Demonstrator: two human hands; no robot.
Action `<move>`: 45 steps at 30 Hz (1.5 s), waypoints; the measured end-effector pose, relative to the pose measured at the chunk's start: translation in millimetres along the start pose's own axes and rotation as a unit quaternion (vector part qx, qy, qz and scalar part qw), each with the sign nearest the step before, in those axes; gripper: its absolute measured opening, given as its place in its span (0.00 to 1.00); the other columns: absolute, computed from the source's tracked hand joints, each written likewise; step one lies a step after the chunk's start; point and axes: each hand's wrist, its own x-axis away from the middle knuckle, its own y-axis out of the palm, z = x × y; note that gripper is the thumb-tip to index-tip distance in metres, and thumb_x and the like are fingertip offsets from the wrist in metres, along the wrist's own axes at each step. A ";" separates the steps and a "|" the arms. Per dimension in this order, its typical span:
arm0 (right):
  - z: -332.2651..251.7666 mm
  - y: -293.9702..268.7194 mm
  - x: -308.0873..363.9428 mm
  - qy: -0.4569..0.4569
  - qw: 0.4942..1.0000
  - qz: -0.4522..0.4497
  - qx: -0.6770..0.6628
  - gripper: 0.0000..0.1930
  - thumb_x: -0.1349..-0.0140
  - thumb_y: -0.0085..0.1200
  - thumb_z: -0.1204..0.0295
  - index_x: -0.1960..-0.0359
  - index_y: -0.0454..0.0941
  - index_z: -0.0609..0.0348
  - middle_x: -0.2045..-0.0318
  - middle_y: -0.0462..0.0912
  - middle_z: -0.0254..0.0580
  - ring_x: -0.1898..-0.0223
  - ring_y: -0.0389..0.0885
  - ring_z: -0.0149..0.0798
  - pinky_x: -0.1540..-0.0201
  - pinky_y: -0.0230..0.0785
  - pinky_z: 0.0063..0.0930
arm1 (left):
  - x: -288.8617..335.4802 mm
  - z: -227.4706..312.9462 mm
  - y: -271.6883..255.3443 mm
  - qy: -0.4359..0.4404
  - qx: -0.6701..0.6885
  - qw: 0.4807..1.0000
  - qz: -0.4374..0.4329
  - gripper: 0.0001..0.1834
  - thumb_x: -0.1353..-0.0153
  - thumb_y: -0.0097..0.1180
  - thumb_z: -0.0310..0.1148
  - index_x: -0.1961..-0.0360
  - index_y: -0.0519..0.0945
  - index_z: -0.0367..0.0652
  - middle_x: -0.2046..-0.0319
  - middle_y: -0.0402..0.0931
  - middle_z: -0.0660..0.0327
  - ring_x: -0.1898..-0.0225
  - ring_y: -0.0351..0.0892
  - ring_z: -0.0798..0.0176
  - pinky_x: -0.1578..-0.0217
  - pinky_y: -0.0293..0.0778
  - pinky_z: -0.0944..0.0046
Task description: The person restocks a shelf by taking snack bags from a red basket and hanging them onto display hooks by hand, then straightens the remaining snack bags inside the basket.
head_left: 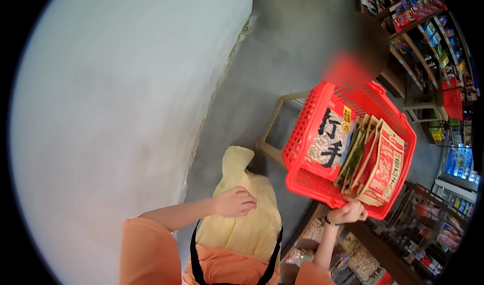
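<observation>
A red plastic basket (313, 181) sits tilted on the right, with flat packs inside. One is a large red and white pack (330, 138) with bold black lettering and a clear window. Beside it several brown-edged packs (388, 164) with red fronts stand on edge in a row. My right hand (348, 212) is closed on the basket's near rim, and a dark band circles that wrist. My left hand (235, 202) hangs over my pale yellow trousers (242, 229), its fingers curled loosely with nothing seen in them.
A beige stool (272, 153) stands by the basket. At the left rises a pale wall (116, 108) along the grey floor (222, 118). Shelves of packaged goods (423, 38) fill the right side, with bins of bagged goods (358, 257) near my right arm. A blurred shape lies beyond the basket.
</observation>
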 end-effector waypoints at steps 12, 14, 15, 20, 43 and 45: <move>-11.0 -36.0 -24.1 0.069 0.961 -0.268 0.030 0.07 0.46 0.44 0.70 0.67 0.71 0.55 0.70 0.73 0.37 0.61 0.69 0.37 0.47 0.46 0.40 | -22.4 110.2 -19.6 -0.106 -0.052 0.985 -0.123 0.14 0.52 0.49 0.32 0.62 0.70 0.44 0.64 0.68 0.63 0.58 0.66 0.65 0.56 0.60 0.65; -24.0 -47.8 -38.9 0.104 0.953 -0.286 0.004 0.14 0.45 0.45 0.69 0.58 0.67 0.59 0.59 0.71 0.43 0.52 0.66 0.39 0.43 0.42 0.48 | -11.1 152.9 -22.5 -0.202 -0.029 0.973 -0.110 0.15 0.51 0.48 0.32 0.60 0.69 0.43 0.60 0.67 0.62 0.54 0.64 0.64 0.53 0.58 0.63; -31.9 -54.0 -48.0 0.118 0.954 -0.276 -0.014 0.15 0.46 0.46 0.70 0.57 0.65 0.61 0.57 0.69 0.46 0.51 0.64 0.42 0.43 0.44 0.47 | -5.9 172.3 -23.4 -0.199 -0.023 0.973 -0.115 0.15 0.51 0.48 0.32 0.60 0.69 0.43 0.60 0.67 0.62 0.54 0.64 0.64 0.53 0.58 0.63; -69.4 -90.3 -65.5 0.252 0.902 -0.308 -0.167 0.22 0.48 0.45 0.75 0.50 0.58 0.65 0.50 0.59 0.54 0.47 0.58 0.53 0.45 0.51 0.38 | 29.1 225.5 -24.9 -0.654 0.254 0.711 0.048 0.11 0.48 0.45 0.27 0.62 0.69 0.38 0.67 0.71 0.55 0.61 0.70 0.57 0.59 0.65 0.62; -0.2 42.0 -95.3 0.363 0.742 -0.410 -0.386 0.29 0.50 0.50 0.66 0.48 0.57 0.68 0.52 0.65 0.56 0.51 0.66 0.49 0.49 0.58 0.31 | -239.7 9.3 -40.1 -0.592 0.147 0.760 0.225 0.40 0.55 0.55 0.41 0.48 0.52 0.26 0.51 0.57 0.36 0.47 0.56 0.42 0.46 0.53 0.57; 9.1 73.0 -74.9 0.394 0.726 -0.405 -0.391 0.33 0.51 0.51 0.65 0.46 0.53 0.70 0.50 0.62 0.59 0.50 0.65 0.50 0.49 0.57 0.30 | -242.3 -3.7 -28.7 -0.623 0.175 0.733 0.209 0.43 0.56 0.55 0.45 0.47 0.51 0.24 0.50 0.56 0.35 0.46 0.55 0.42 0.46 0.53 0.57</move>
